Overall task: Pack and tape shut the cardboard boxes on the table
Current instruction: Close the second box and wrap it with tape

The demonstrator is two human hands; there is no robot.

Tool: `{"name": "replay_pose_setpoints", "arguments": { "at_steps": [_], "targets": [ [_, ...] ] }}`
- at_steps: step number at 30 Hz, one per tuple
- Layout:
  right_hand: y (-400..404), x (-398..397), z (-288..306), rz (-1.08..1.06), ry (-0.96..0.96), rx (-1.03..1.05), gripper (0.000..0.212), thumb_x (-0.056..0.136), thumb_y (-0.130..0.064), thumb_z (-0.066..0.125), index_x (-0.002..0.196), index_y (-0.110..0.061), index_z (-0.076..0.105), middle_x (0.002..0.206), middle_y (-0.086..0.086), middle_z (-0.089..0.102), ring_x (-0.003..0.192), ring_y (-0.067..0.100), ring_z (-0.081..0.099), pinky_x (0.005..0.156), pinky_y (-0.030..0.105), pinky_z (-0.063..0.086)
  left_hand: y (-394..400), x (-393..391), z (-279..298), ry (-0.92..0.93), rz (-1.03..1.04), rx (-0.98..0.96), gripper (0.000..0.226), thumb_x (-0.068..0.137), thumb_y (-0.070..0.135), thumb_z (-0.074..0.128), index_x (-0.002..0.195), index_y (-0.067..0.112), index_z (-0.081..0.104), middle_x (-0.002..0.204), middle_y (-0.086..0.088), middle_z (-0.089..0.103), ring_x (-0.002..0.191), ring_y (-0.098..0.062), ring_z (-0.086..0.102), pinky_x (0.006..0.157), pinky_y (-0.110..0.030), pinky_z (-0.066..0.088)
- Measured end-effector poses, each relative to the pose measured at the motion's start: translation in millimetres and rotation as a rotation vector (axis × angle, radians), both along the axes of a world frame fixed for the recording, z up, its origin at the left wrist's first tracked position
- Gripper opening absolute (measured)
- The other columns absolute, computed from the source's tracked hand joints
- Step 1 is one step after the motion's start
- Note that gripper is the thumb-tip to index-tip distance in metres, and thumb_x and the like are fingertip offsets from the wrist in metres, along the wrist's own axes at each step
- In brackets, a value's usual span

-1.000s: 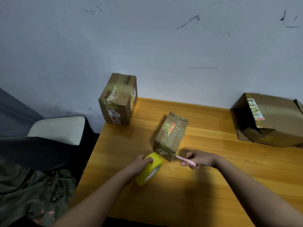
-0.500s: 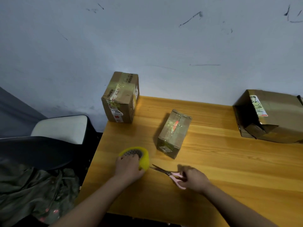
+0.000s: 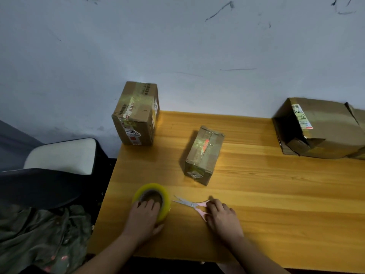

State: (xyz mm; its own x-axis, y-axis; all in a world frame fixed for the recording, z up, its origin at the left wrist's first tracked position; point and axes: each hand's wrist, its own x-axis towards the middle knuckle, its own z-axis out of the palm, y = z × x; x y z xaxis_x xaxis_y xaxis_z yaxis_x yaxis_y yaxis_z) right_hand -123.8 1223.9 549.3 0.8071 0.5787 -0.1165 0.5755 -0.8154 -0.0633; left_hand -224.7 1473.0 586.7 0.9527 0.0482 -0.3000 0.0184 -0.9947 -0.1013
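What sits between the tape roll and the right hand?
The scissors, lying on the table in the head view, blades toward the tape roll, handles under the right hand.
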Motion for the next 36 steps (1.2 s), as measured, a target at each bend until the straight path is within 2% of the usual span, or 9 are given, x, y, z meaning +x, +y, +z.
{"name": "replay_pose_setpoints", "arguments": {
  "at_steps": [2, 6, 13, 20, 25, 28, 31, 33, 36],
  "targets": [
    [5, 12, 14, -0.003, -0.105, 0.136, 0.027, 0.080, -0.042, 0.057, 0.094, -0.021, 0.066, 0.093, -0.002, 0.061, 0.076, 0.017, 0.061, 0.057, 0.028, 0.050, 4, 13, -1, -0.188, -0.013, -0.082, 0.054, 0.068, 0.065, 0.052, 0.091, 0.016, 0.060, 0.085, -0.004, 0.061, 0.073, -0.021, 0.063, 0.065, -0.036, 0.052],
    [36, 59, 60, -0.074, -0.251, 0.288, 0.049, 0.088, -0.043, 0.045, 0.130, -0.019, 0.051, 0.126, 0.001, 0.053, 0.112, 0.021, 0.049, 0.085, 0.035, 0.036, -3, 84, 18, -0.416, -0.063, -0.219, 0.063, 0.075, 0.058, 0.053, 0.120, 0.015, 0.046, 0.119, -0.007, 0.050, 0.102, -0.024, 0.054, 0.080, -0.039, 0.052],
    [63, 107, 60, 0.012, -0.073, 0.114, 0.069, 0.093, -0.052, 0.025, 0.148, -0.012, 0.036, 0.155, 0.005, 0.033, 0.144, 0.022, 0.027, 0.112, 0.040, 0.033, -22, 180, 36, -0.215, -0.241, -0.119, 0.082, 0.092, 0.051, 0.045, 0.153, 0.010, 0.007, 0.161, -0.007, 0.005, 0.148, -0.020, 0.002, 0.120, -0.039, 0.007],
    [60, 109, 41, 0.031, -0.116, 0.157, 0.069, 0.090, -0.053, 0.034, 0.144, -0.011, 0.042, 0.151, 0.005, 0.040, 0.140, 0.023, 0.036, 0.097, 0.034, 0.048, -24, 179, 16, -0.229, -0.230, -0.175, 0.096, 0.065, 0.044, 0.082, 0.143, 0.006, 0.039, 0.152, -0.008, 0.036, 0.140, -0.022, 0.034, 0.108, -0.040, 0.039],
    [50, 124, 36, 0.210, -0.140, 0.202, 0.075, 0.080, -0.039, 0.072, 0.143, -0.011, 0.044, 0.151, 0.004, 0.040, 0.141, 0.024, 0.034, 0.093, 0.036, 0.054, -37, 171, 25, -0.163, -0.150, -0.138, 0.087, 0.092, 0.030, 0.053, 0.152, 0.011, -0.008, 0.160, -0.004, -0.015, 0.147, -0.021, -0.012, 0.120, -0.036, 0.000],
    [28, 135, 41, 0.381, -0.234, 0.139, 0.060, 0.086, -0.033, 0.060, 0.142, -0.020, 0.043, 0.147, -0.001, 0.046, 0.136, 0.022, 0.040, 0.094, 0.034, 0.048, -48, 153, 32, -0.123, -0.087, -0.156, 0.086, 0.086, 0.048, 0.048, 0.153, 0.011, 0.008, 0.158, -0.011, 0.010, 0.145, -0.029, 0.009, 0.118, -0.042, 0.010],
    [4, 129, 49, 0.353, -0.205, 0.209, 0.052, 0.084, -0.035, 0.049, 0.136, -0.029, 0.050, 0.144, -0.001, 0.046, 0.131, 0.019, 0.039, 0.093, 0.036, 0.044, -48, 137, 35, -0.250, -0.094, -0.197, 0.066, 0.080, 0.059, 0.040, 0.132, 0.020, 0.054, 0.119, -0.007, 0.055, 0.109, -0.026, 0.051, 0.092, -0.042, 0.042],
    [6, 116, 52, 0.180, -0.077, 0.390, 0.049, 0.082, -0.037, 0.048, 0.129, -0.030, 0.057, 0.145, 0.000, 0.044, 0.132, 0.019, 0.038, 0.097, 0.040, 0.042, -43, 131, 35, -0.364, -0.150, -0.222, 0.054, 0.080, 0.056, 0.038, 0.115, 0.026, 0.065, 0.101, -0.001, 0.057, 0.093, -0.022, 0.055, 0.082, -0.038, 0.042],
    [37, 101, 47, -0.259, 0.028, 0.656, 0.049, 0.093, -0.041, 0.046, 0.140, -0.025, 0.046, 0.151, -0.001, 0.035, 0.137, 0.017, 0.032, 0.108, 0.039, 0.032, -45, 144, 40, -0.370, -0.105, -0.280, 0.040, 0.089, 0.047, 0.041, 0.116, 0.025, 0.061, 0.120, -0.002, 0.052, 0.113, -0.025, 0.052, 0.097, -0.041, 0.036]
  ]
}}
